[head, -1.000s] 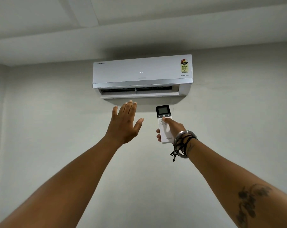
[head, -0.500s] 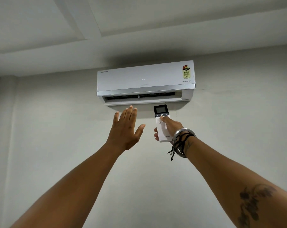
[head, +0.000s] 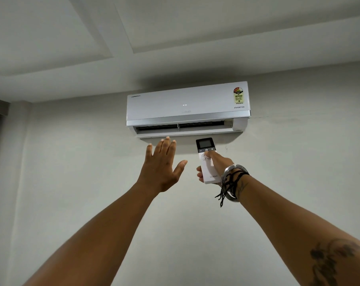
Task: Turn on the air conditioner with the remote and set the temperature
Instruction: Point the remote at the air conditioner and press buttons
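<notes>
The remote [head: 207,159] is gripped upright in the right hand [head: 217,166], screen end pointed up past the fingers, thumb laid on the white button area just below the dark strip. The air conditioner [head: 187,108] is mounted on the wall [head: 71,162] just above the remote's tip, louver open, two small lights lit. The left hand [head: 161,168] is held open, fingers spread, empty, beside the remote below the unit. Bangles [head: 232,178] are worn on the right wrist.

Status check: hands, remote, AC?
Right hand gripping remote, thumb on its buttons. Left hand open, raised under air conditioner. Vent flap open. Nothing between remote and unit.
</notes>
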